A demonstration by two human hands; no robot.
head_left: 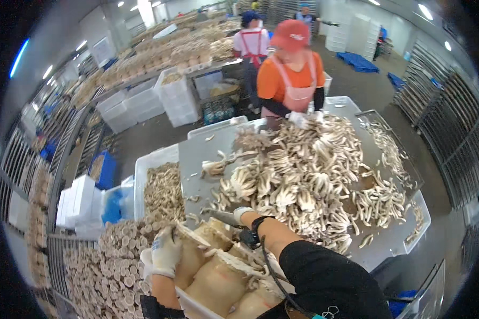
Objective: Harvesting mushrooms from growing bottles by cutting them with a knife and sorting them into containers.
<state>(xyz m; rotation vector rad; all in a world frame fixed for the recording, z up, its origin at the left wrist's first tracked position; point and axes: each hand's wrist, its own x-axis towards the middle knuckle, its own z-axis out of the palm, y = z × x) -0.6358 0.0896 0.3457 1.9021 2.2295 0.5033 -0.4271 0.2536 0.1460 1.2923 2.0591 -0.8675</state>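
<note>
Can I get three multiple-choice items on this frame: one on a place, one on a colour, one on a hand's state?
1. Where does the big mushroom pile lie?
A. on the grey metal table
B. on the floor
C. in a blue crate

2. What colour is the cap of the person across the table?
A. green
B. red
C. white

3. What does the right hand hold?
A. nothing
B. a white tray
C. a knife

Answers:
1 A: the heap spreads over the flat metal top.
2 B: the cap above the orange shirt is red.
3 C: the gloved right hand grips a handle, and a blade points left from it. The gloved left hand rests on a brown mushroom bag.
</note>
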